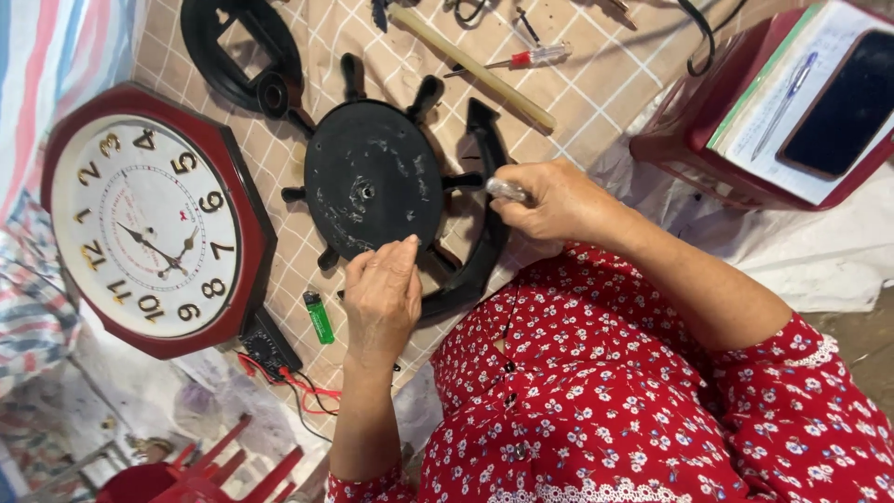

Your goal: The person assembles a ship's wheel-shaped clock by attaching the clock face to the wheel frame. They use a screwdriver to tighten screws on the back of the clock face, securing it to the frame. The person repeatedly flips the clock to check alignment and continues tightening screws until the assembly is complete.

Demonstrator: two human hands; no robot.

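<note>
Left hand (382,298): fingers (402,250) held together, lightly curled, tips pressed on the near rim of the black round clock back (372,182); nothing is gripped, the disc is only steadied. Right hand (549,200): fingers closed around a small clear-handled tool (506,189), its tip directed at the right edge of the disc.

The clock back lies face down on the checked cloth (577,93), centre of scene, with short spokes around the rim and a curved black frame piece (489,237) along its right side. Judged to be thin moulded plastic: light, stiff, somewhat brittle at the spokes, smooth and dusty on top. Best held at the rim between spokes, not by the spokes.

Left of it an octagonal red wall clock (149,224) is laid face up. A green lighter (318,317) lies just near of the disc. Farther off are a wooden-handled hammer (484,73) and a screwdriver (521,59); at far right a red basket (689,140) holds a notebook, pen and phone
</note>
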